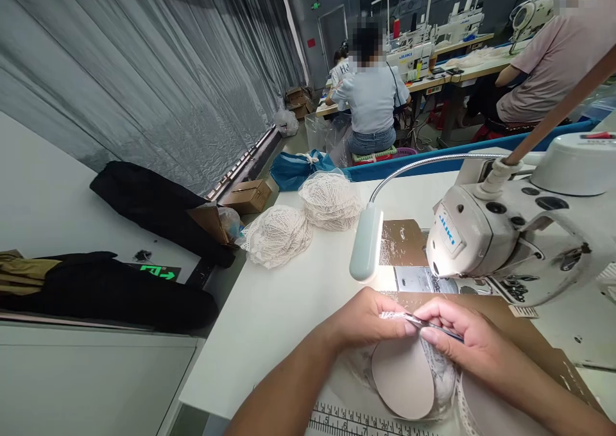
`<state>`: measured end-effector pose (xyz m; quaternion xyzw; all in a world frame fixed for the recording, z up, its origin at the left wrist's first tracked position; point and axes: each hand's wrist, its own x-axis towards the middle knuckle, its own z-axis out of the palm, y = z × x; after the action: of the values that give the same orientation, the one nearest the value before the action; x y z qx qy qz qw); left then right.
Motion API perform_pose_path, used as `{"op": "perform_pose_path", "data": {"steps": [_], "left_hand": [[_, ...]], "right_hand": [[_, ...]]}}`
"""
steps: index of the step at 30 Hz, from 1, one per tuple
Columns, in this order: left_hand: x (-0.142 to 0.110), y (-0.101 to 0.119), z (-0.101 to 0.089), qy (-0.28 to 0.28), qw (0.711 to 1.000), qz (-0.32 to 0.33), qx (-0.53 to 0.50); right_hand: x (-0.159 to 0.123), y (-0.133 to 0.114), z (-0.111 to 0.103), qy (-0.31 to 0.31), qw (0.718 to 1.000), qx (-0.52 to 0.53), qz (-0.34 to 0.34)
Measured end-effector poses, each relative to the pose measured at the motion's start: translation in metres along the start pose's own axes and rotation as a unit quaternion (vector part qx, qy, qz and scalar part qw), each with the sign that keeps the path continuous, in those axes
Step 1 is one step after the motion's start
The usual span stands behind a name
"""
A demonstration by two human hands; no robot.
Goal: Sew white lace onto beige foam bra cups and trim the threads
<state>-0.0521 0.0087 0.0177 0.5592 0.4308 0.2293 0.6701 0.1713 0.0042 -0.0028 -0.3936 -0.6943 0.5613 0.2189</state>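
My left hand (370, 318) pinches the edge of a white lace piece (440, 365) between thumb and fingers. Close against it, my right hand (464, 333) is closed around a slim metal tool (426, 324), tweezers or small snips; which of these I cannot tell. The tool's tip meets the lace at my left fingertips. Below both hands hangs a smooth, pale, rounded bra cup (403, 378) joined to the lace. Another pale cup (491, 404) with a lace edge lies under my right forearm, partly hidden.
A white sewing machine (471, 231) stands right, with a lamp (366, 243) beside its needle area. Two lace stacks (279, 236) (330, 200) sit at the table's back left. A ruler strip (356, 420) runs along the front. Co-workers (370, 96) sit beyond a blue cloth edge.
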Motion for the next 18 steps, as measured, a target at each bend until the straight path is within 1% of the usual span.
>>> {"op": "perform_pose_path", "data": {"steps": [4, 9, 13, 15, 18], "left_hand": [[0.0, 0.003, 0.0, -0.009, 1.0, -0.004, -0.006], [0.002, 0.002, 0.002, -0.008, 1.0, -0.02, 0.004], [0.003, 0.0, 0.005, -0.02, 0.999, -0.026, 0.019], [0.003, 0.0, 0.003, -0.025, 0.999, -0.021, 0.027], [0.003, 0.0, -0.004, -0.019, 0.999, -0.02, 0.016]], "right_hand": [[0.002, 0.0, -0.001, 0.003, 1.0, 0.01, 0.017], [0.005, 0.003, -0.002, -0.027, 0.999, 0.025, 0.006], [0.006, -0.005, 0.003, -0.001, 1.0, -0.026, 0.015], [0.007, -0.008, 0.003, 0.014, 0.999, -0.023, 0.026], [0.004, -0.008, -0.004, 0.009, 0.999, -0.021, 0.034]]}}
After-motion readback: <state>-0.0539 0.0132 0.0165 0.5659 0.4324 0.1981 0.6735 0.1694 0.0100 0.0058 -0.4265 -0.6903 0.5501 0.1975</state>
